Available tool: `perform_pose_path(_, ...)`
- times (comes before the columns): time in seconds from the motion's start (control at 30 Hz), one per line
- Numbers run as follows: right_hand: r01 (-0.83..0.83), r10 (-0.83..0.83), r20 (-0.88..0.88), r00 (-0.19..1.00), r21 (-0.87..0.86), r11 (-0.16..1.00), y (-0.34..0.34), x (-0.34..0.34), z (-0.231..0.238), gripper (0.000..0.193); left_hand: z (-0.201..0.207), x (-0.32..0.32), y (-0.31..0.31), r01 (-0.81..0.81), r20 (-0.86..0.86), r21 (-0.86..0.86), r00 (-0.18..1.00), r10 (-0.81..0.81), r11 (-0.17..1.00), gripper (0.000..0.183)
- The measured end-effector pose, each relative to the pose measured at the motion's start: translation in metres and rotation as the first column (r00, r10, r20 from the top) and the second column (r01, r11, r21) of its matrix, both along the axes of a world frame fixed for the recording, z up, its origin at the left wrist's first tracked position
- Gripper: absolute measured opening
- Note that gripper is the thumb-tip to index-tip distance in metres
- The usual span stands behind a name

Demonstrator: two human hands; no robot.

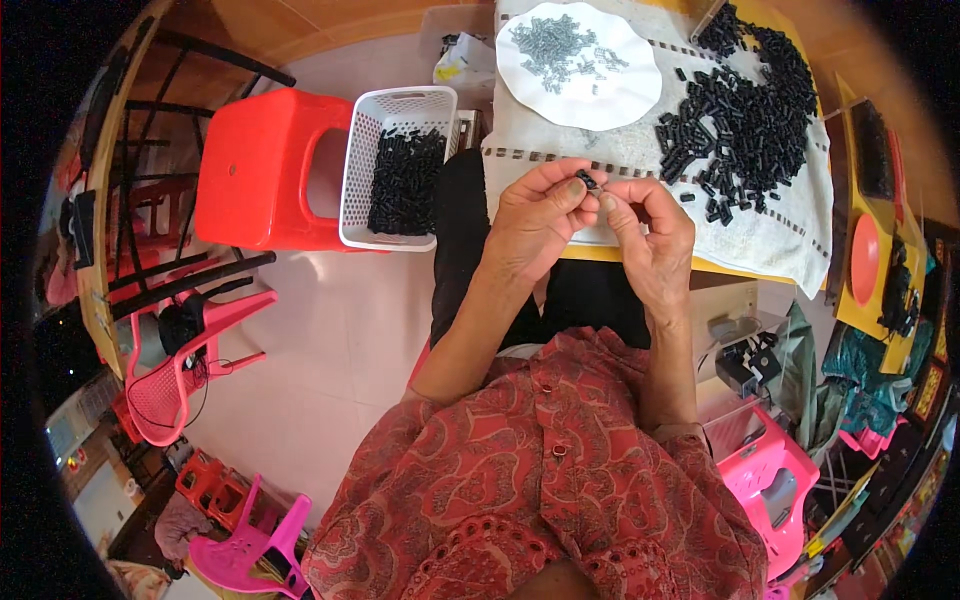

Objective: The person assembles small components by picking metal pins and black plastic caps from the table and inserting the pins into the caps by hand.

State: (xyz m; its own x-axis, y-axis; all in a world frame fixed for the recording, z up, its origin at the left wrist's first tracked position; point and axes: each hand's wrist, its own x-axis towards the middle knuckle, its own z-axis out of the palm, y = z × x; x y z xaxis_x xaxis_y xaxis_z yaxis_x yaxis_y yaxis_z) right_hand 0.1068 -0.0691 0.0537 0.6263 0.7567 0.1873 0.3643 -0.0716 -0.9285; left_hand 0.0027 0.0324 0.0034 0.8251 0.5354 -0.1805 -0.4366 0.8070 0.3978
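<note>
My left hand [535,218] pinches a small black plastic piece [587,180] between thumb and fingertips, just over the table's near edge. Close against it, the thumb and forefinger of my right hand [655,240] are pressed together. Whatever they hold is too small to make out. Beyond my hands, a white scalloped plate [560,108] carries a spread of small, shiny, clear or silvery parts [560,48]. A large heap of black pieces [745,120] of similar look lies to the right, on a white cloth [630,150] with dark dashed stripes.
Left of my legs, a white perforated basket [358,165] holds many black pieces, beside a red plastic stool [265,170]. A pink chair [165,370] stands farther left. At right are a pink stool [770,490] and a yellow board [880,200] bearing a red oval dish [863,258].
</note>
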Motion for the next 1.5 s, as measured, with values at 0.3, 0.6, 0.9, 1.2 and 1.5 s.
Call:
perform_pose_path(0.3,0.003,0.0,0.049,0.999,-0.064,0.998,-0.003,0.002,0.002,0.007,-0.005,0.002,-0.002,0.002,0.005,0.057,1.0,-0.002,0.998,0.026)
perform_pose_path(0.6,0.0,-0.006,-0.13,0.992,-0.045,0.999,-0.007,0.005,-0.004,0.008,-0.006,0.005,-0.009,0.004,-0.053,0.09,0.999,0.001,0.996,0.024)
perform_pose_path(0.9,-0.003,0.049,-0.463,0.885,0.1,0.995,-0.004,0.003,-0.006,0.009,-0.005,0.004,-0.01,0.071,0.037,0.035,0.997,-0.073,0.997,0.022)
perform_pose_path(1.2,-0.002,0.042,-0.428,0.903,0.093,0.996,-0.007,0.007,-0.001,0.008,-0.008,0.004,-0.01,0.046,0.021,-0.052,0.999,-0.045,0.998,0.023)
perform_pose_path(1.5,0.534,-0.463,0.383,0.799,-0.1,0.839,-0.042,0.073,-0.019,0.007,-0.001,0.003,-0.007,0.041,-0.073,-0.017,0.996,-0.042,0.999,0.022)
